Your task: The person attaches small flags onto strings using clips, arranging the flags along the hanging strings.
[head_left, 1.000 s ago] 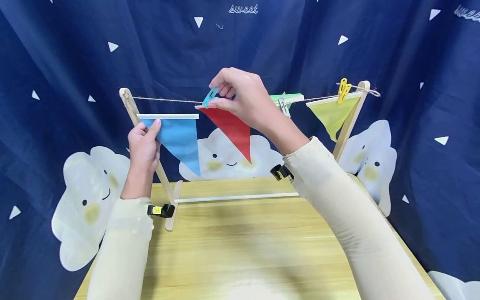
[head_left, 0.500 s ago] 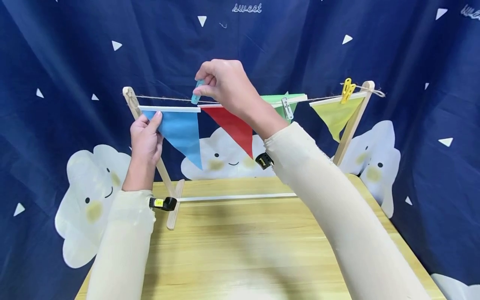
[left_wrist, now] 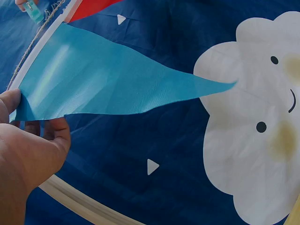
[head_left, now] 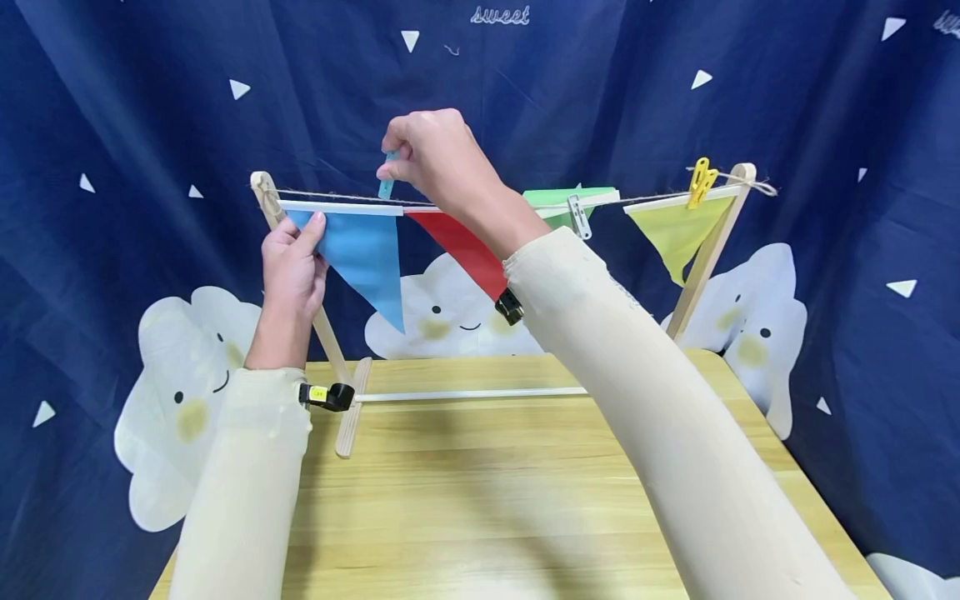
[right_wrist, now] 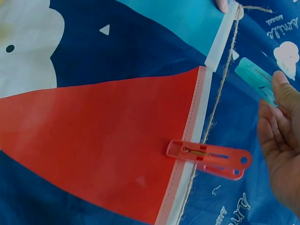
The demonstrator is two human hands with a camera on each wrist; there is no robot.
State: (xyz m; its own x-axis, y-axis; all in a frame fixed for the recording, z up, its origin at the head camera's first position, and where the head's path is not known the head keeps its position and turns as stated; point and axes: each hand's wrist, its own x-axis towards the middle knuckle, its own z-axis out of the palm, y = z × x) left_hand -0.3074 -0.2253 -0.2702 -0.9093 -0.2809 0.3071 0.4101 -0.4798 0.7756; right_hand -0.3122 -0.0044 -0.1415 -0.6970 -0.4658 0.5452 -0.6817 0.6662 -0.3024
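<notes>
My left hand (head_left: 291, 262) pinches the left end of a blue triangular flag (head_left: 367, 258), thumb in front, its white top strip close under the twine (head_left: 337, 197). Above the twine, my right hand (head_left: 442, 158) pinches a light blue clothespin (right_wrist: 255, 77) between thumb and fingers; the pin is apart from the flag. A red triangular flag (right_wrist: 108, 136) hangs beside the blue one, held to the string by a red clothespin (right_wrist: 211, 157) that the right wrist view shows. In the head view the right arm covers part of the red flag.
Farther right hang a green flag (head_left: 558, 200) with a grey clothespin (head_left: 578, 217) and a yellow flag (head_left: 675, 229) with a yellow clothespin (head_left: 702, 183). Wooden posts (head_left: 708, 258) hold the twine over the wooden table (head_left: 465, 492). A dark blue curtain (head_left: 315, 83) stands behind.
My left hand has raised the blue flag toward the twine. My right hand has moved left and up with the light blue clothespin, from above the red flag to above the blue flag's right end.
</notes>
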